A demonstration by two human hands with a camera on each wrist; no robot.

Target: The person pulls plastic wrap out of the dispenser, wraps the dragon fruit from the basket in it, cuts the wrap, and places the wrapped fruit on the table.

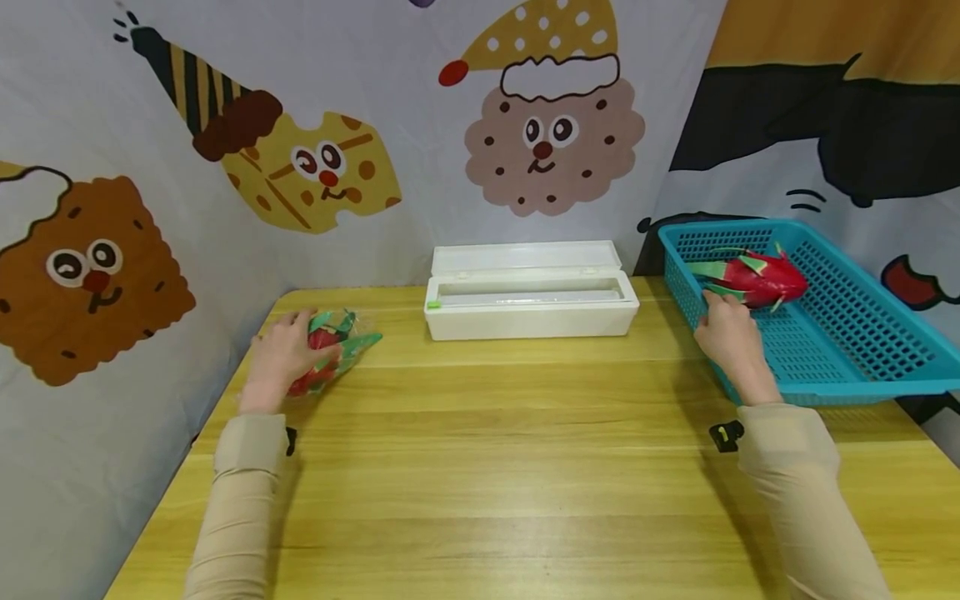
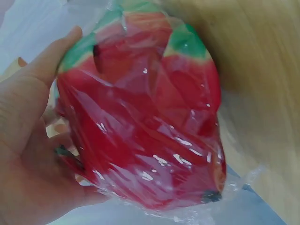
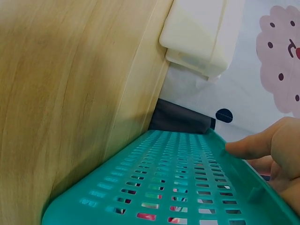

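On the left of the table, a dragon fruit point(image 1: 322, 354) in clear plastic film lies under my left hand point(image 1: 283, 354). In the left wrist view, the thumb and fingers curve around one side of this red, green-tipped fruit point(image 2: 140, 112). Over on the right, my right hand point(image 1: 731, 337) grips the near-left rim of a blue-green plastic basket point(image 1: 847, 390). Its thumb point(image 3: 248, 146) presses the rim in the right wrist view, with other fingers partly hidden behind it. A second dragon fruit point(image 1: 768, 282) lies inside the basket, close to that hand.
A white cling film box point(image 1: 528, 323) stands at the table's back middle with its lid point(image 1: 525, 257) raised and a small green piece point(image 1: 433, 305) at its left. Behind the wooden table point(image 1: 495, 467) hangs a cloth point(image 1: 420, 100) printed with cartoon biscuits.
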